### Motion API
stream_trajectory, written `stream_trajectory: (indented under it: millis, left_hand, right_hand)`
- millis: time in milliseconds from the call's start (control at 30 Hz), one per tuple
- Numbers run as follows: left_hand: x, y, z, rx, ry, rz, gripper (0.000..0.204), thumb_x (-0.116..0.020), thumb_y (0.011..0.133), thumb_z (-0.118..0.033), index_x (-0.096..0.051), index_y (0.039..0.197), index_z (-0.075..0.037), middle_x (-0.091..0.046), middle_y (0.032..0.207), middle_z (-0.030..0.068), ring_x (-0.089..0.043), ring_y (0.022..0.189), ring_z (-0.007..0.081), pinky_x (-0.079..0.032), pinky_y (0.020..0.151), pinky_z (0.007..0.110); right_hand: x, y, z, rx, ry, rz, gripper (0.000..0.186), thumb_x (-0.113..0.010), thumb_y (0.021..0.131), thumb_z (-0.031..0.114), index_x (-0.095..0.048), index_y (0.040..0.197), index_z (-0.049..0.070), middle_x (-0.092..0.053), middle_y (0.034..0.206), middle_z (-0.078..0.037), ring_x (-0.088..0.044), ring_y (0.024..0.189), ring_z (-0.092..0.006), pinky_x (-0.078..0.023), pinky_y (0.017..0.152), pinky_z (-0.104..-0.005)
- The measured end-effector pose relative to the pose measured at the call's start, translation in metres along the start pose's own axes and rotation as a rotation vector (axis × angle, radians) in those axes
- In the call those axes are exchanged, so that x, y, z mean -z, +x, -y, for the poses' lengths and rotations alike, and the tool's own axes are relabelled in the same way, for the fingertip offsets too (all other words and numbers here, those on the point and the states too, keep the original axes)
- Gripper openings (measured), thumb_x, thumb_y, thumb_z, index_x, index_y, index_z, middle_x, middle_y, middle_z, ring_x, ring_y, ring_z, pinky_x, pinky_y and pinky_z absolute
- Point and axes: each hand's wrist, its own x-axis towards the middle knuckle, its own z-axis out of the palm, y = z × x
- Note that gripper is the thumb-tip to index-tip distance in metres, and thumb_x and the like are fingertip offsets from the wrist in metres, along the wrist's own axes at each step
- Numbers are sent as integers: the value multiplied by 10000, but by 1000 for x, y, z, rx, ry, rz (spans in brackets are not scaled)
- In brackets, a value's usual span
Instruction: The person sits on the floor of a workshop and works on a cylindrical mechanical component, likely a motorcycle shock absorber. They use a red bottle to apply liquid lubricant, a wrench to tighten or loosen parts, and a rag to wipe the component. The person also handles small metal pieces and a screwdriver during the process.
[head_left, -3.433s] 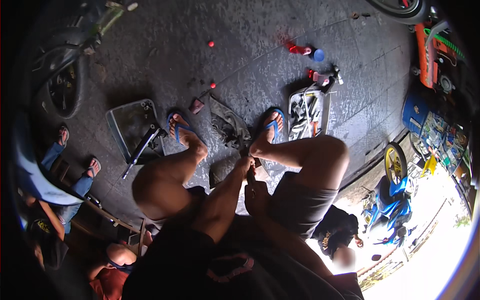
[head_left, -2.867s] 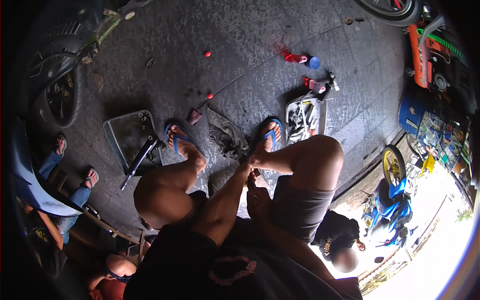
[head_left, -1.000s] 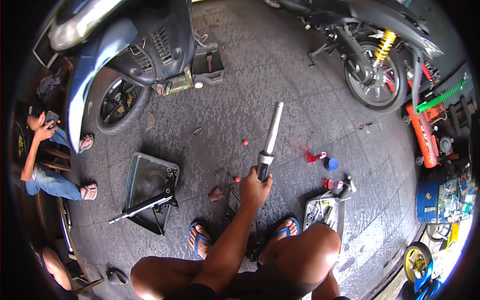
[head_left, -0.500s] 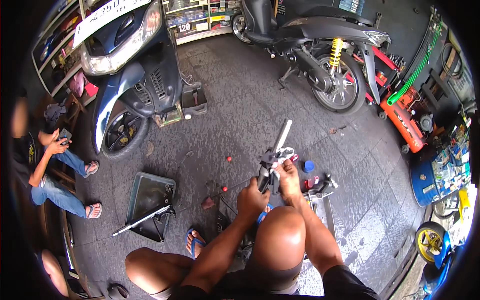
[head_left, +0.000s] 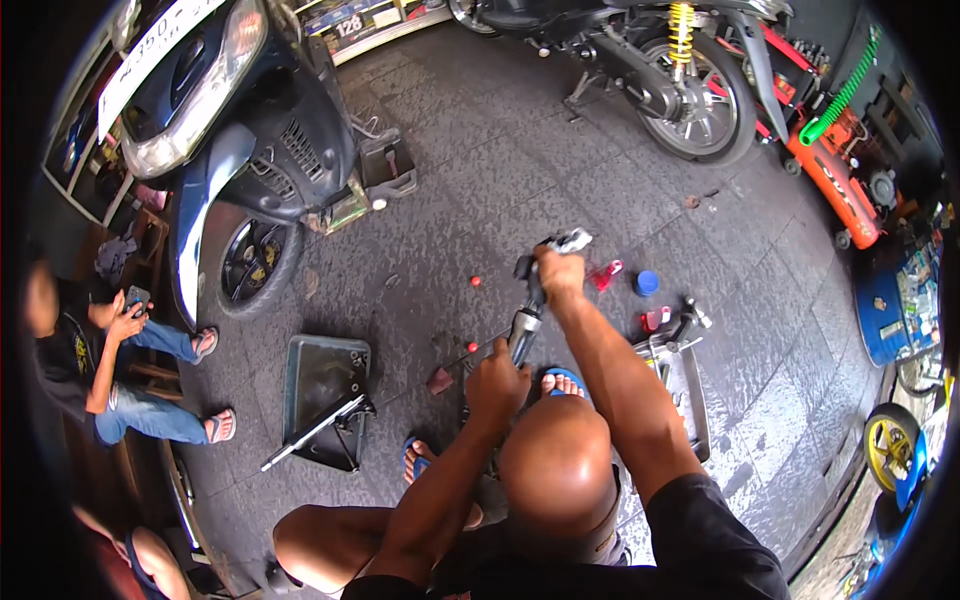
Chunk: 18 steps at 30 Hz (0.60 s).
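Our left hand (head_left: 498,385) has its fingers wrapped around the near end of a silver-and-black metal tube (head_left: 525,328), which slants away from us to the right of a shallow, dark grey rectangular tray (head_left: 330,375). Our right hand (head_left: 562,275), farther right of the tray, has its fingers closed over a black bracket-like piece with a pale, shiny end (head_left: 525,267) at the tube's far end; we cannot tell how each fingertip sits. A slim silver metal rod (head_left: 318,430) lies across the tray, poking past its left edge. Between tray and tube we see two small red balls (head_left: 475,281); well right of the tray sits a round blue cap (head_left: 646,283).
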Motion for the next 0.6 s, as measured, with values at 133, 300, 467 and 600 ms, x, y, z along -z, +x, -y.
stream_trajectory:
  millis: [133,300,467,600]
  left_hand:
    - [2,-1,19,-6,-20,55,429,-723,818,-262,-550,1137,-35,-705,870,252,-691,855,450,-547,766,544]
    - [-14,24,71,73,-70,-21,496,-719,817,-280,-532,1177,4,-700,860,268,-699,834,438,-554,763,524]
    - [-11,151,106,279,-18,-39,671,-723,842,-308,-358,1301,19,-711,937,260,-704,879,437,-564,798,525]
    - [-16,262,147,214,153,-98,739,-724,843,-357,-334,1344,22,-717,932,241,-711,878,412,-569,781,506]
  right_hand:
    - [17,63,30,203,255,-29,311,-711,870,262,-622,650,61,-545,612,-22,-489,547,-154,-415,504,-372]
    - [126,50,139,519,92,31,424,-690,927,387,-707,1054,-17,-682,988,-50,-589,955,-137,-451,881,-314]
    - [230,-55,41,364,-307,72,656,-655,964,393,-484,1387,-78,-602,1265,-118,-527,1170,-187,-370,1075,-339]
    - [289,-104,-76,-17,-312,75,766,-697,898,509,-494,1366,-63,-589,1250,-142,-521,1112,-221,-398,1008,-371]
